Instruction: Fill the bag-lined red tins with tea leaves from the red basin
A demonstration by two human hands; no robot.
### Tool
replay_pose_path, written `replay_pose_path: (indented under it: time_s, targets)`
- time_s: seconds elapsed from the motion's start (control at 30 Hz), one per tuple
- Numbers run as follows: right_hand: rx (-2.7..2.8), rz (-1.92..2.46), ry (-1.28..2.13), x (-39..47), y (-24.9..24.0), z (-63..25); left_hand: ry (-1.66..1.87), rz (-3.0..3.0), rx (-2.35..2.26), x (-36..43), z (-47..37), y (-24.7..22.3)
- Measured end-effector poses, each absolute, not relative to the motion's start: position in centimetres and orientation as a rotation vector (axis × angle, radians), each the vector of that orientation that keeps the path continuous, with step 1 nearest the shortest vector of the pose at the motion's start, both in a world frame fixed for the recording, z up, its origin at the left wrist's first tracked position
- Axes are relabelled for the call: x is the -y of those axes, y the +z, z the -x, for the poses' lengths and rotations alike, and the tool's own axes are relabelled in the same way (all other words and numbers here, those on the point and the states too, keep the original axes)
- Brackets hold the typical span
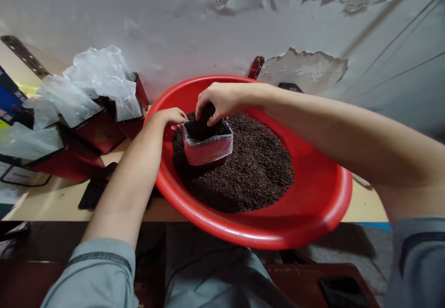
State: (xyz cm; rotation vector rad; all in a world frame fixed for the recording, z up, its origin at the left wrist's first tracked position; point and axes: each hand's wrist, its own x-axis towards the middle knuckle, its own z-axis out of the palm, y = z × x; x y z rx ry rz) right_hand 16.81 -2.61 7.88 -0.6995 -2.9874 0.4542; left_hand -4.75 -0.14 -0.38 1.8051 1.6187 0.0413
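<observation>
A wide red plastic basin (313, 192) holds a bed of dark, thin, dry bits that look like loose tea leaves (250, 169). In its left part a small red box (205, 152) rests on the leaves, its clear plastic liner folded over the rim. My left hand (174, 117) grips the box at its far left corner; some fingertips are hidden. Above the box's opening my right hand (215, 101) is closed round a dark clump of the leaves, fingers pointing down. Dark leaves show inside the box, though how full it is I cannot tell.
Several red boxes (100, 131) with clear plastic bags (100, 76) stand on the left of the wooden table (45, 206). A black flat object (95, 189) lies near my left forearm. Behind is a peeling wall (174, 29). A dark phone-like slab (344, 291) lies below at right.
</observation>
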Motion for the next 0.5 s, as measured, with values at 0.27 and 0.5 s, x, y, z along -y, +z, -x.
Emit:
replay_pose_path:
  time_s: [0.27, 0.5]
  targets:
    - [2.961, 0.686, 0.421, 4.7, 8.1, -16.2, -0.012, -1.692, -1.631, 1.5, 4.3, 0.5]
    - [2.829, 0.894, 0.449, 4.9, 9.7, -21.3, -0.130, -1.713, -1.611, 1.1, 4.5, 0.1]
